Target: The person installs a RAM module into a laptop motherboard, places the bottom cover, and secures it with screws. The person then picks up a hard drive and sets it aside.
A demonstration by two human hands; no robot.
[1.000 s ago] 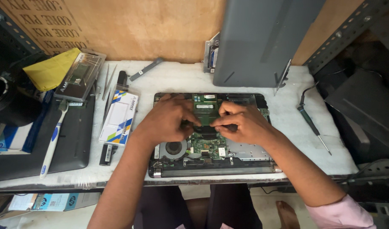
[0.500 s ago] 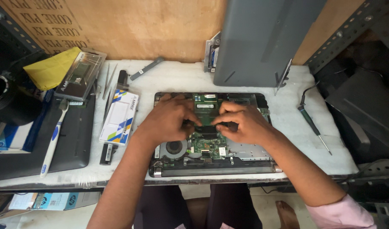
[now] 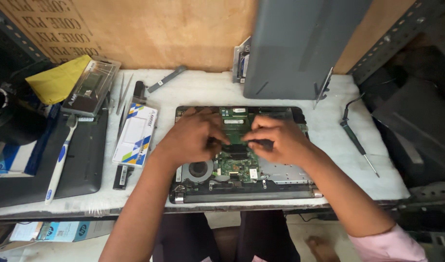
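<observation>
An opened laptop base (image 3: 242, 194) lies on the white table, with its green circuit board (image 3: 234, 167) and round fan (image 3: 198, 170) exposed. My left hand (image 3: 193, 136) and my right hand (image 3: 280, 140) meet over the middle of the board. The fingertips of both pinch a small black flat part (image 3: 237, 144) from its two ends. The hands hide much of the upper board.
A grey laptop panel (image 3: 300, 48) leans on the wooden back wall. A screwdriver (image 3: 358, 143) lies at the right. To the left are a white and blue box (image 3: 135, 136), tweezers (image 3: 121, 94), a toothbrush (image 3: 59, 160), a black laptop (image 3: 81, 165), a clear case (image 3: 91, 87) and a yellow cloth (image 3: 57, 80).
Both hands stay over the middle of the board; the fingertips have shifted only slightly on the black part.
</observation>
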